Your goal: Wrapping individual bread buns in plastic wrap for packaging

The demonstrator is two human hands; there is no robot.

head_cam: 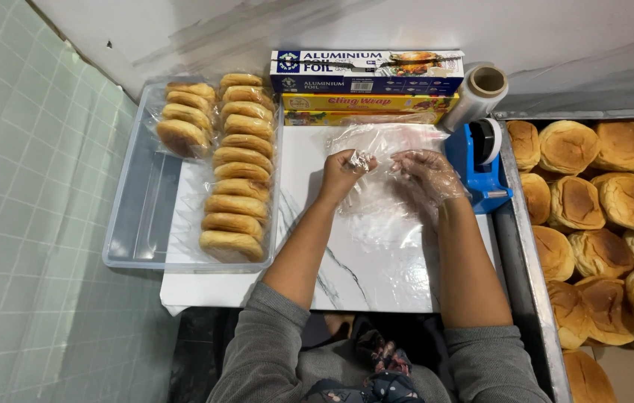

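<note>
My left hand [343, 173] is closed around a crumpled bit of clear plastic film [362, 160] over the white marble-patterned board [376, 269]. My right hand [427, 174], in a thin clear plastic glove, hovers with fingers spread just right of it, above a sheet of clear cling film [376, 201] lying on the board. Both hands are near the far edge of the board.
A clear plastic tub [132, 216] at left holds several wrapped buns [236, 194]. A blue foil box [365, 71] and a yellow wrap box [365, 103] stand at the back. A film roll [477, 93] and blue tape dispenser [481, 164] sit right. A metal tray [520, 246] holds unwrapped buns [608, 216].
</note>
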